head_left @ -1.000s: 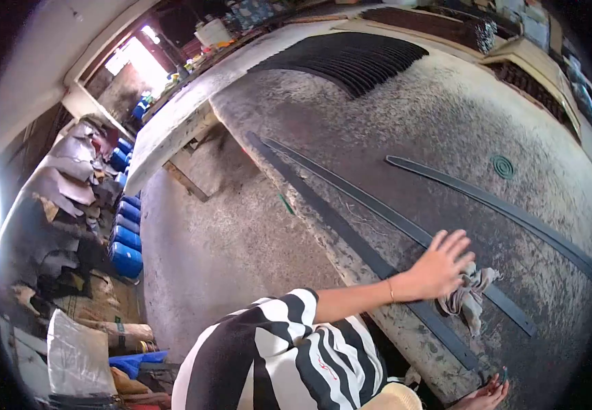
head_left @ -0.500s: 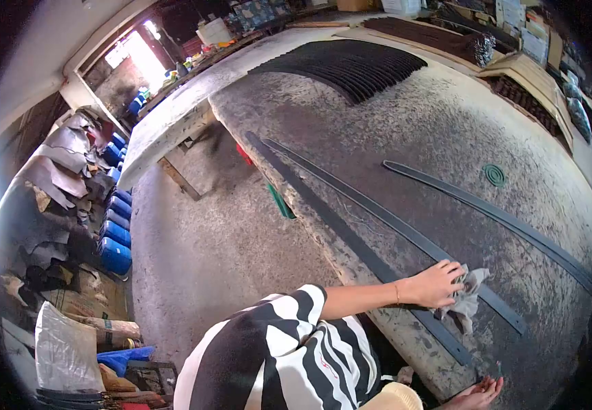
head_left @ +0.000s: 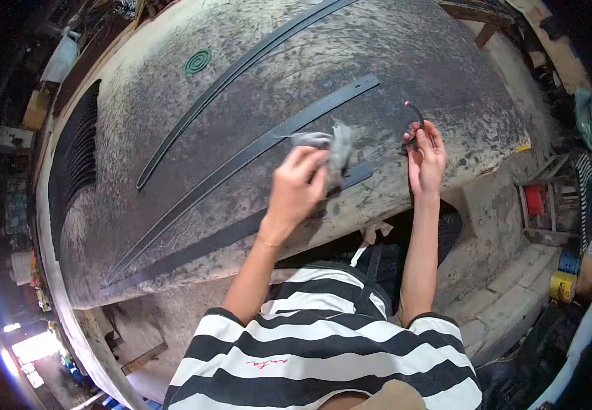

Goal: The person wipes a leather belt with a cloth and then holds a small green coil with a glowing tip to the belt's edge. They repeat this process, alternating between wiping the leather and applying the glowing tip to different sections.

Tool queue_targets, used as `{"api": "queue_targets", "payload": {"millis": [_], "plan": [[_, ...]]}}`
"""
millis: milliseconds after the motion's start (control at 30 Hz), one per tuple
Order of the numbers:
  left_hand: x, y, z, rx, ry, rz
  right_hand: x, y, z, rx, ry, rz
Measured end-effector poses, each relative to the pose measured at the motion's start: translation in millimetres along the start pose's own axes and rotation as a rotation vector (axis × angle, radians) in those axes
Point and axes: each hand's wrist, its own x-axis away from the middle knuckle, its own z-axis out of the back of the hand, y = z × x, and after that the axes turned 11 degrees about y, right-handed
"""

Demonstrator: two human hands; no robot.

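My left hand (head_left: pixel 297 186) is closed round a crumpled grey rag (head_left: pixel 340 145), lifted over the table between two dark strips. The rag is smeared by motion. My right hand (head_left: pixel 426 158) pinches a thin, black, curved piece (head_left: pixel 416 113) with a small pinkish tip, whose kind I cannot tell. Above the rag lies a long grey belt strap (head_left: pixel 289 128) with holes near its end. A second strap (head_left: pixel 238 231) runs along the near table edge, its right part overlapped by my left hand and wrist.
Another long doubled strap (head_left: pixel 227 83) curves across the worn table (head_left: pixel 460 82). Beside it lies a green coil (head_left: pixel 197 61). A row of black strips (head_left: pixel 76 164) sits at the table's left end. A yellow tin (head_left: pixel 562 287) and a red object (head_left: pixel 534 199) stand at right.
The view has swung right and down. My left hand has raised the rag off the strap. My right hand, palm-up and low before, now shows in full with the black curved piece.
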Motion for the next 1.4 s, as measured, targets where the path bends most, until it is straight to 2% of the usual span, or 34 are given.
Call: {"api": "queue_targets", "payload": {"millis": [67, 133, 200, 300, 400, 567, 667, 733, 800, 867, 900, 933, 1000, 1033, 1067, 1133, 1167, 1200, 1267, 1400], "plan": [[-4, 5, -27, 0.008, -0.185, -0.163, -5, -9, 2, -0.015, 0.013, -0.017], [1, 13, -42, 0.062, -0.283, -0.185, -6, -12, 4, -0.018, 0.028, -0.027], [4, 14, -54, 0.047, -0.278, -0.205, -3, -13, 6, -0.064, -0.010, -0.021], [4, 9, -66, -0.155, -0.322, -0.312, -7, -7, 7, -0.068, -0.015, -0.027], [8, 14, -64, -0.244, -0.278, -0.367, -6, -6, 9, -0.070, -0.048, -0.018], [7, 15, -65, -0.270, -0.263, -0.364, -2, -8, 12, -0.042, -0.056, -0.023], [7, 12, -66, -0.235, -0.241, -0.360, 0, -20, 23, -0.119, -0.095, -0.075], [7, 12, -67, -0.239, -0.255, -0.348, 7, -38, 37, -0.358, -0.075, -0.122], [8, 12, -66, -0.238, -0.255, -0.345, 14, -62, 52, -0.344, -0.027, -0.071], [7, 11, -69, -0.227, -0.233, -0.353, 19, -83, 66, -0.205, -0.039, 0.091], [7, 10, -69, -0.220, -0.233, -0.349, 23, -94, 68, -0.020, 0.037, 0.224], [7, 11, -70, -0.213, -0.232, -0.345, 26, -99, 74, -0.013, 0.048, 0.237], [6, 11, -70, -0.198, -0.243, -0.333, 30, -105, 82, 0.751, 0.346, 0.661], [7, 11, -70, -0.203, -0.247, -0.314, 33, -103, 84, 0.774, 0.386, 0.741], [7, 11, -70, -0.201, -0.246, -0.308, 39, -103, 84, 0.780, 0.382, 0.740], [7, 9, -70, -0.201, -0.222, -0.335, 49, -102, 86, 1.258, 0.190, 0.976], [8, 9, -69, -0.201, -0.222, -0.331, 49, -97, 87, 1.353, 0.052, 0.925], [8, 9, -69, -0.201, -0.220, -0.328, 53, -93, 88, 1.365, 0.006, 0.766], [8, 10, -68, -0.202, -0.218, -0.324, 53, -93, 88, 1.392, 0.005, 0.839], [7, 13, -67, -0.248, -0.230, -0.322, 50, -92, 91, 1.301, 0.056, 0.850]]}}
